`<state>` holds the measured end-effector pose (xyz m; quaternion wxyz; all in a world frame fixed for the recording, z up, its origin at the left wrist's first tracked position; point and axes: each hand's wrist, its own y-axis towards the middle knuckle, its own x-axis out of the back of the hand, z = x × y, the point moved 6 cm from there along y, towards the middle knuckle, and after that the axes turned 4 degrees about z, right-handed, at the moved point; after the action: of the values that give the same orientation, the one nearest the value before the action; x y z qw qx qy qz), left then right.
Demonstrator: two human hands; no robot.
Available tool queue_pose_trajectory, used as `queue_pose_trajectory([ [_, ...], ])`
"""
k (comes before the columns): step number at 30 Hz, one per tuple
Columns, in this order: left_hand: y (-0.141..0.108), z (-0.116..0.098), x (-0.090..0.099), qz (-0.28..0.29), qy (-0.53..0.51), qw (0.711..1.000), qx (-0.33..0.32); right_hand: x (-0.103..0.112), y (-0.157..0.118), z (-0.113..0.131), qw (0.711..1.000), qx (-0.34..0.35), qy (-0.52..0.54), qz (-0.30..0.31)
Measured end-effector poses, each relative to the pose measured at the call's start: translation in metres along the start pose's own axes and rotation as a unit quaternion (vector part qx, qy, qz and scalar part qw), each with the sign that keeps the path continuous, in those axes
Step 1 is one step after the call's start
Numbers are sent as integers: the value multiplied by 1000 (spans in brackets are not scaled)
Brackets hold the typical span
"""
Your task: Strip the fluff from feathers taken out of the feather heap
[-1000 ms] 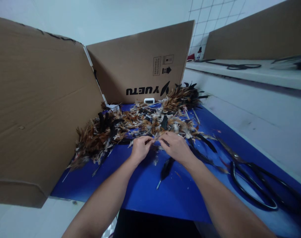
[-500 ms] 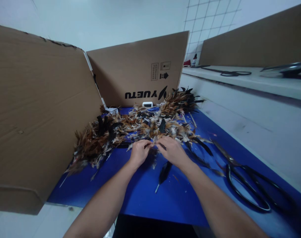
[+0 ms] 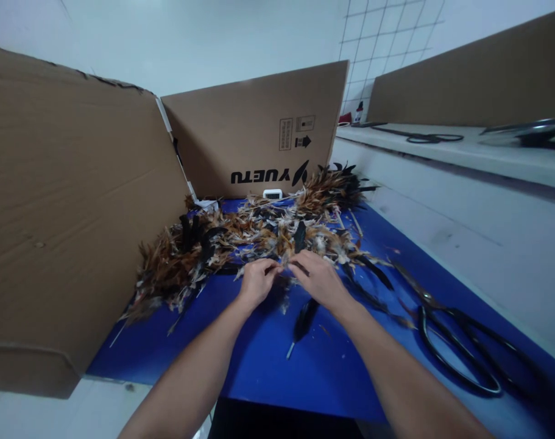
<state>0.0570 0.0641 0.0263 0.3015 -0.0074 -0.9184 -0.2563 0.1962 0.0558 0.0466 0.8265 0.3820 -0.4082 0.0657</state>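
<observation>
My left hand [image 3: 259, 280] and my right hand [image 3: 317, 274] meet with pinched fingertips at the near edge of a spread of brown, white and black feathers [image 3: 259, 235]. Between the fingertips is a small light feather [image 3: 285, 261], which both hands seem to grip. A bigger pile of brown feathers [image 3: 165, 265] lies to the left, and a bundle with dark tips [image 3: 329, 189] lies at the back right. One black feather [image 3: 304, 320] rests on the blue tabletop [image 3: 300, 378] below my right hand.
Large black-handled scissors [image 3: 455, 329] lie at the right. Cardboard panels [image 3: 76, 213] stand left and behind, with a small white device [image 3: 272, 194] at the rear one. Another pair of scissors [image 3: 427, 137] rests on a ledge [image 3: 496, 152].
Both hands stay pinched in nearly the same place. The fingers of my right hand have shifted very slightly.
</observation>
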Motion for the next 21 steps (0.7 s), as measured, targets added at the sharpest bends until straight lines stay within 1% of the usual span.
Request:
queue_pose_trajectory([
  [2, 1, 8, -1, 4, -42, 998, 45, 7, 0, -5, 999, -18, 5, -28],
  [4, 2, 19, 0, -2, -109, 988, 111, 14, 0, -14, 997, -53, 9, -53],
  [5, 2, 25, 1, -10, -148, 979, 143, 15, 0, -19, 996, -73, 10, -52],
  [6, 2, 29, 2, -22, -185, 968, 168, 15, 0, -23, 995, -89, 9, -37],
  [7, 2, 32, 4, -36, -220, 957, 184, 13, 0, -27, 995, -99, 6, -9],
  [11, 4, 36, 12, -93, -332, 919, 191, -3, -3, -30, 984, -96, 7, 147],
  [13, 4, 37, 14, -106, -364, 905, 194, -11, -6, -30, 975, -96, 8, 198],
  [15, 4, 37, 13, -109, -380, 897, 199, -16, -9, -31, 970, -98, -2, 223],
  [21, 3, 37, 12, -112, -394, 890, 200, -23, -11, -32, 966, -90, -12, 242],
])
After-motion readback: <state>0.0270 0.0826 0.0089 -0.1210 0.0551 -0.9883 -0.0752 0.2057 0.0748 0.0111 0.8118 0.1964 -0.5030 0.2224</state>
